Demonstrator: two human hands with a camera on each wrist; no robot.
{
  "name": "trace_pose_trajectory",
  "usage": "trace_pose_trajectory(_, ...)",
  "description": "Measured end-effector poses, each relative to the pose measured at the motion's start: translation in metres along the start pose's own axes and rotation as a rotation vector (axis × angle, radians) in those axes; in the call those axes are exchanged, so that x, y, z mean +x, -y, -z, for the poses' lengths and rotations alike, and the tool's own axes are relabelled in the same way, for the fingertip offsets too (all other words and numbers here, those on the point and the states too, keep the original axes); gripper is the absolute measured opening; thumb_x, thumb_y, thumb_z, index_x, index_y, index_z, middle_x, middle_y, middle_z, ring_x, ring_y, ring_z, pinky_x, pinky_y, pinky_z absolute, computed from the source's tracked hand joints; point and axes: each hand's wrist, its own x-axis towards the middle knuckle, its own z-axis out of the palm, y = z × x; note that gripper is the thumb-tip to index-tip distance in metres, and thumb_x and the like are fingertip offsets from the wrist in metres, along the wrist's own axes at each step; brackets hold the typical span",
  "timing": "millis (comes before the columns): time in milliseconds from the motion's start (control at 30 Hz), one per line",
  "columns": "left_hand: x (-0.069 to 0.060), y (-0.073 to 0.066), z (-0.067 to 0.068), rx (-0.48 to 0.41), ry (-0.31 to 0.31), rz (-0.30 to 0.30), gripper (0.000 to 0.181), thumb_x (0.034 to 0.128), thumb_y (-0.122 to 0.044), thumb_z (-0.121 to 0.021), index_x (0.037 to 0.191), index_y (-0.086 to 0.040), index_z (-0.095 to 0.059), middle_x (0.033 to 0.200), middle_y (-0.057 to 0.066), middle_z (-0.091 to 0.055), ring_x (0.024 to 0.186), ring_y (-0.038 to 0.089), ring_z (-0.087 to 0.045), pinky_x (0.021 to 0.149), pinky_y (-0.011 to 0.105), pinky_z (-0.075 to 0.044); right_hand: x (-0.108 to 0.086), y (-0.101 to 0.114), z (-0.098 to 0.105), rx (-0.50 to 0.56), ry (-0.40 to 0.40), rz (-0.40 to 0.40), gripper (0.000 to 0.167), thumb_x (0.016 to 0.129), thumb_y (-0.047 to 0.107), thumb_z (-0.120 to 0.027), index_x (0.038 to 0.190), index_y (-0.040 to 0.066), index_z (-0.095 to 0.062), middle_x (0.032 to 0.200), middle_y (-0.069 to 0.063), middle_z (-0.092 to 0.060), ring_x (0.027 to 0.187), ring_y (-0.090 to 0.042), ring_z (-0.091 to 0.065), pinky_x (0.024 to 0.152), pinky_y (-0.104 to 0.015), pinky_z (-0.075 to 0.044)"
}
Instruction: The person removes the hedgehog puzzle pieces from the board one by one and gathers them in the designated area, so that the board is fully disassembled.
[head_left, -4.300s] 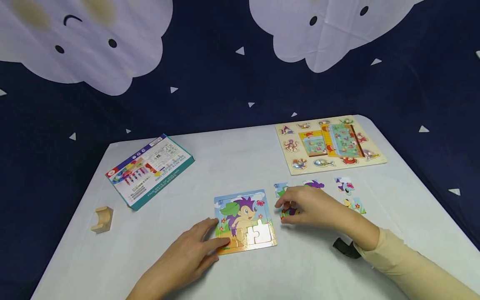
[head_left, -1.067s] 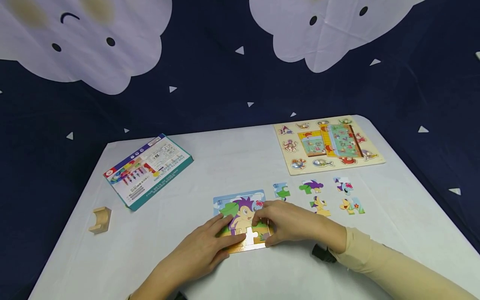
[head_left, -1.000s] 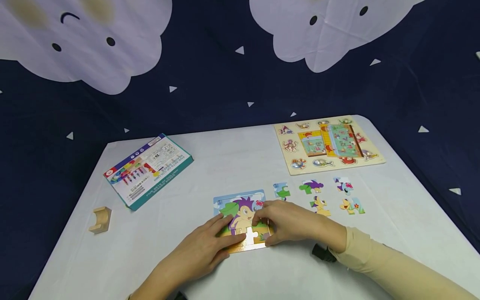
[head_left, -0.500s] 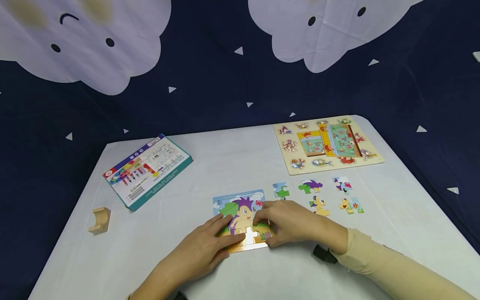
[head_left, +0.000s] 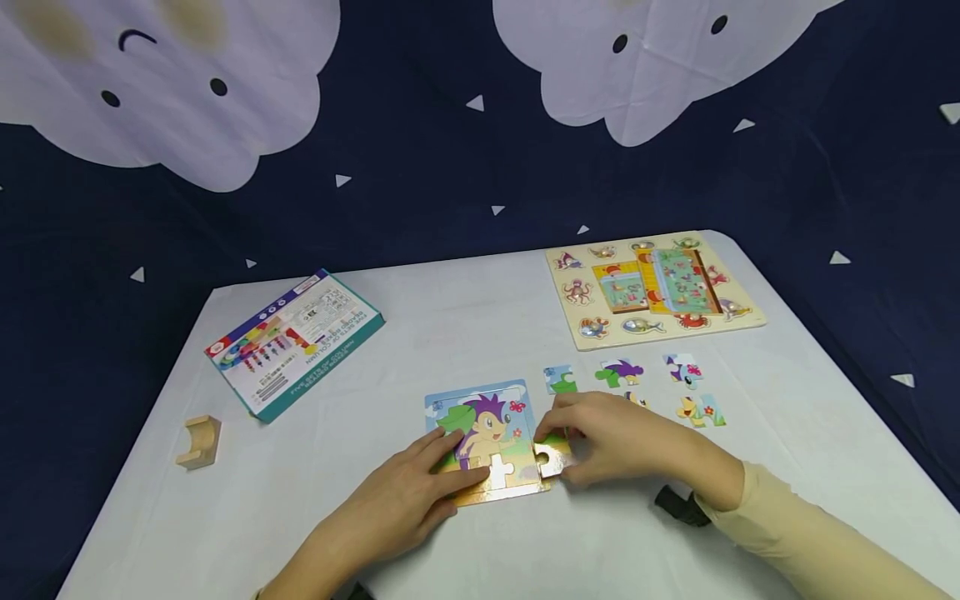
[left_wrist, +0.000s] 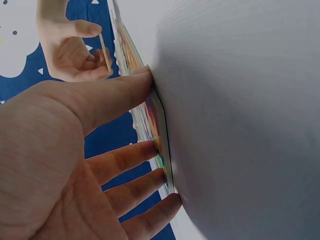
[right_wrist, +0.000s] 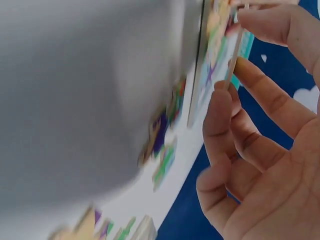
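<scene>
In the head view, a square hedgehog jigsaw puzzle (head_left: 480,388) lies on the white table. My left hand (head_left: 405,487) rests on its left and lower side, fingers spread and fairly straight; the left wrist view has the thumb and fingertips along the board's edge. Just beyond the right edge of the board, my right hand (head_left: 626,442) pinches a puzzle piece (head_left: 553,458), orange with a green part. Seen edge-on in the right wrist view, this thin piece (right_wrist: 233,59) sits between thumb and fingers. A pale, piece-shaped patch shows in the puzzle's bottom row.
Several loose pieces lie right of the board, such as a purple-and-green one (head_left: 619,372) and a yellow one (head_left: 702,411); my right hand partly covers another. Farther back are a wooden sea-animal board (head_left: 600,331) and a box (head_left: 300,342). A curved wooden block (head_left: 201,440) stands left.
My right hand was at the puzzle's lower right corner half a second ago; now it is farther right with the piece out of the board. My left hand has hardly moved.
</scene>
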Motion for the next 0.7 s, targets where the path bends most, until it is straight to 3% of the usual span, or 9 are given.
trace_pose_trajectory(200, 0.000, 0.000, 0.000, 0.009, 0.000, -0.003, 0.053, 0.1005, -0.026, -0.075, 0.150, -0.040, -0.063, 0.163, 0.015, -0.053, 0.148, 0.040, -0.053, 0.114, 0.055, -0.053, -0.021, -0.011, 0.017, 0.045, -0.013, -0.056, 0.037, 0.081, 0.016, -0.087, 0.115, 0.027, -0.078, 0.107, 0.016, -0.065, 0.088, -0.004, -0.058, 0.076, -0.022, -0.052)
trace_pose_trajectory(567, -0.001, 0.000, 0.000, -0.001, -0.003, 0.007, 0.053, 0.1002, -0.027, -0.076, 0.150, -0.040, -0.063, 0.163, 0.014, -0.053, 0.148, 0.039, -0.053, 0.112, 0.055, -0.055, -0.066, -0.033, 0.045, -0.032, -0.112, -0.164, 0.039, 0.081, 0.013, -0.086, 0.114, 0.032, -0.079, 0.102, 0.022, -0.067, 0.084, -0.004, -0.057, 0.073, -0.023, -0.048)
trace_pose_trajectory(700, 0.000, -0.001, 0.000, -0.003, -0.001, 0.006, 0.053, 0.1003, -0.028, -0.076, 0.150, -0.040, -0.063, 0.162, 0.014, -0.053, 0.148, 0.039, -0.053, 0.112, 0.055, -0.055, -0.081, -0.043, 0.052, -0.010, -0.149, -0.185, 0.040, 0.082, 0.014, -0.088, 0.115, 0.033, -0.079, 0.100, 0.022, -0.066, 0.082, -0.005, -0.056, 0.070, -0.024, -0.047)
